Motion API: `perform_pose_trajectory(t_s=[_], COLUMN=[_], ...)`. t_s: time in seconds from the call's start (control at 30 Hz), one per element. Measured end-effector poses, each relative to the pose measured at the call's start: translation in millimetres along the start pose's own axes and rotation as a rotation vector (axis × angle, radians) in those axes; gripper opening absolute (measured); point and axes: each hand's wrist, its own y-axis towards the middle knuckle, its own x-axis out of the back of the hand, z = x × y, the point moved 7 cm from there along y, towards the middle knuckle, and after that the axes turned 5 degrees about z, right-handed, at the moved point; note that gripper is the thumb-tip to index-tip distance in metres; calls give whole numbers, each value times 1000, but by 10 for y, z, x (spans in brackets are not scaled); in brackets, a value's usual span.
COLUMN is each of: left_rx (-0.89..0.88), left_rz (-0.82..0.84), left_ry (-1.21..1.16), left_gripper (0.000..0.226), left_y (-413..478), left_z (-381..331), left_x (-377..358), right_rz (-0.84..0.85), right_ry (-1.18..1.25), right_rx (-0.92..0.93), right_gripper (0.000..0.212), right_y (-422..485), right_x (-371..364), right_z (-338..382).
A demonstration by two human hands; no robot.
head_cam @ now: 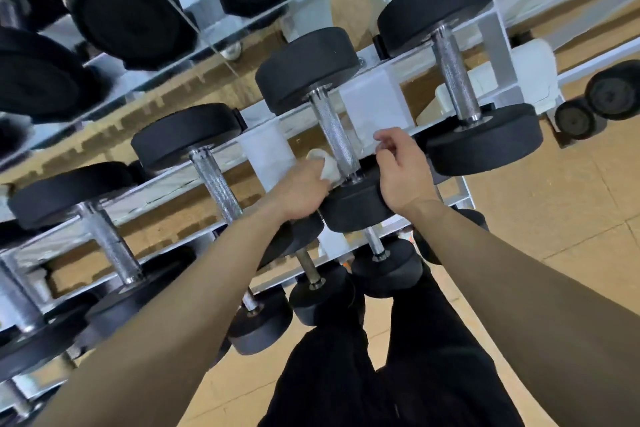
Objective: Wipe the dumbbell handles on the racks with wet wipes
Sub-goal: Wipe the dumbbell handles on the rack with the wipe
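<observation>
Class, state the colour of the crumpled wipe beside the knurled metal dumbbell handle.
The crumpled wet wipe is white; head view.

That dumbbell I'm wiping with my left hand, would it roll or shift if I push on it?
The dumbbell has thick black heads on a metal handle, so it is likely heavy. The heads are round and could roll, but they sit on the rack rails, which should check it. The knurled handle should grip well, even under the wet wipe.

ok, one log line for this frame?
phase: wiping | left hand: holds wet wipe at near end of middle dumbbell handle | right hand: beside handle, grip unclear
</observation>
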Motion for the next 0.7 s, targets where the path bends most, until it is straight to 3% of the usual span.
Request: perform_pose_trajectory(t_s=[0.1, 0.17, 0.23, 0.33, 0.37, 0.43, 0.53, 0.63, 0.7], left_rx=[-64, -100, -175, -205, -179, -87, 26, 44, 44], left_rz=[-39, -77, -30, 25, -29, -216, -404, -387, -359], left_ry=[64, -133, -465, -972, -987, -826, -633, -391, -340], left_gripper=[16, 19, 30, 29, 24, 16, 12, 14, 16], left_y=[-249, -392, -508, -473, -419, -271, -95, 34, 106], left_z=[-83, -90, -155, -168, -131, 26, 240, 241, 214], left_x=[150, 231, 215, 135, 130, 127, 73, 9, 10], right_rz=[-55, -69, 59, 383, 443, 455, 365, 448, 527], right_ry=[-219, -275, -130, 221, 312, 249, -163, -540, -660], right_rx=[139, 267, 305, 124, 78, 82, 127, 127, 131], right_gripper=[52, 50, 37, 28, 26, 11, 8, 18, 37], right_y=[-54, -132, -216, -275, -263, -136, 183, 427, 526], right_x=[46, 78, 53, 55, 87, 191, 246, 51, -90], right_z=[162, 347, 494, 605, 616, 581, 438, 316, 302])
